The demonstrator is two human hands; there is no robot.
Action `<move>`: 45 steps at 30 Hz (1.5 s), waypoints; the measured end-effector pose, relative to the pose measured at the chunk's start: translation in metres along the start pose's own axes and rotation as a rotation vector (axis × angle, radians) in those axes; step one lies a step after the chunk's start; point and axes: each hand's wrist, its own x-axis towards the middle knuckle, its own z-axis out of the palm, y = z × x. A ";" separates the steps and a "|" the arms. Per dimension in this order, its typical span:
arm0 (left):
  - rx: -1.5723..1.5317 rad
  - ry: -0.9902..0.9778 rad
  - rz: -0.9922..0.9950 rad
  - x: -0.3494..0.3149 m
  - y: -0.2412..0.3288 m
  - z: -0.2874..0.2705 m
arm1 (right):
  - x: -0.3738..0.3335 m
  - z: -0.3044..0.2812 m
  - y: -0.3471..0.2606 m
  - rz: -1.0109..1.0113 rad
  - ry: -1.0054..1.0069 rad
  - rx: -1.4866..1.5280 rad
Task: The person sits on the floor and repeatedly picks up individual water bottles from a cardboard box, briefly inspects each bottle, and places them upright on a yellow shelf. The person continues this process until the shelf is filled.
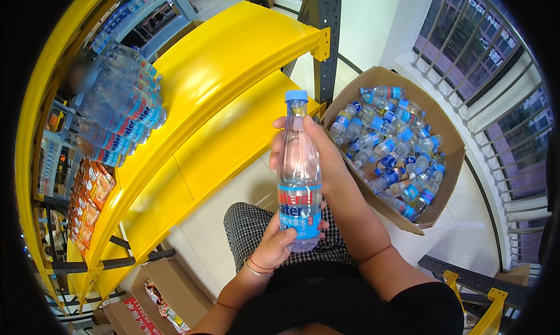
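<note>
A clear plastic water bottle (299,172) with a blue cap and a blue-and-white label stands upright in front of me, held in both hands. My left hand (274,239) is closed round its lower part, thumb on the label. Behind the neck and shoulder, my right hand (315,138) grips the upper part, and some of its fingers show through the clear plastic. The cap is on the bottle. To the right of my right hand, a large open cardboard box (448,189) holds many similar small bottles lying jumbled.
Yellow shelves (233,49) curve along the left. Rows of upright water bottles (125,113) and orange-brown snack packets (87,204) stand on them. An open carton (181,288) with packets sits at the lower left. Metal railings (496,137) line the right; a dark rack post (325,72) rises behind.
</note>
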 end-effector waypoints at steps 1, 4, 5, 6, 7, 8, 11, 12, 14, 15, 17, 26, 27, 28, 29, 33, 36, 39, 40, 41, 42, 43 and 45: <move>0.016 0.016 -0.004 0.001 0.002 -0.002 | 0.000 0.003 -0.002 -0.012 0.078 -0.110; 0.285 0.133 0.114 0.002 0.002 -0.010 | 0.000 0.012 -0.003 -0.061 0.261 -0.384; 0.408 0.176 0.172 0.004 0.002 -0.011 | 0.001 0.014 -0.002 -0.089 0.298 -0.454; 0.462 0.181 0.166 0.004 0.007 -0.008 | 0.001 0.015 -0.001 -0.118 0.334 -0.523; 0.494 0.191 0.181 0.006 0.008 -0.007 | 0.002 0.016 -0.001 -0.130 0.359 -0.554; 0.526 0.203 0.196 0.007 0.008 -0.006 | 0.003 0.016 0.000 -0.141 0.384 -0.584; 0.681 0.281 0.284 0.010 0.001 -0.007 | 0.006 0.017 0.005 -0.169 0.436 -0.692; 0.743 0.314 0.320 0.010 -0.001 -0.008 | 0.007 0.017 0.007 -0.177 0.449 -0.730; 0.782 0.342 0.329 0.010 -0.002 -0.010 | 0.008 0.021 0.011 -0.176 0.461 -0.754; 0.801 0.354 0.333 0.010 -0.002 -0.011 | 0.008 0.022 0.013 -0.177 0.468 -0.767; 0.722 0.363 0.302 0.006 -0.001 -0.011 | 0.007 0.022 0.015 -0.177 0.450 -0.733; -0.180 -0.039 0.025 -0.009 0.012 -0.010 | 0.006 0.010 0.015 -0.028 0.131 -0.238; -0.258 -0.107 0.014 -0.008 0.010 -0.011 | 0.006 0.006 0.016 -0.014 0.040 -0.160; -0.319 -0.144 -0.032 -0.008 0.008 -0.011 | 0.005 0.005 0.018 -0.025 -0.011 -0.112; -0.384 -0.188 -0.034 -0.009 0.006 -0.012 | 0.005 0.006 0.022 -0.033 -0.062 -0.063; -0.450 -0.208 -0.023 -0.010 -0.001 -0.010 | 0.005 0.017 0.030 -0.031 -0.073 0.065; -0.458 -0.208 -0.023 -0.009 -0.003 -0.012 | 0.005 0.014 0.031 -0.030 -0.080 0.082; -0.483 -0.229 -0.037 -0.006 -0.003 -0.013 | 0.006 0.009 0.033 -0.060 -0.050 0.050; -0.491 -0.244 -0.041 -0.005 -0.002 -0.014 | 0.006 0.009 0.032 -0.057 -0.051 0.047; -0.501 -0.259 -0.045 -0.005 -0.002 -0.015 | 0.007 0.009 0.032 -0.055 -0.051 0.044; -0.476 -0.265 -0.043 -0.004 -0.003 -0.018 | 0.007 0.008 0.032 -0.052 -0.051 0.041; -0.451 -0.270 -0.042 -0.003 -0.004 -0.022 | 0.007 0.009 0.031 -0.060 -0.018 0.000; -0.382 -0.218 -0.047 -0.005 -0.002 -0.027 | 0.007 0.010 0.027 -0.076 0.047 -0.080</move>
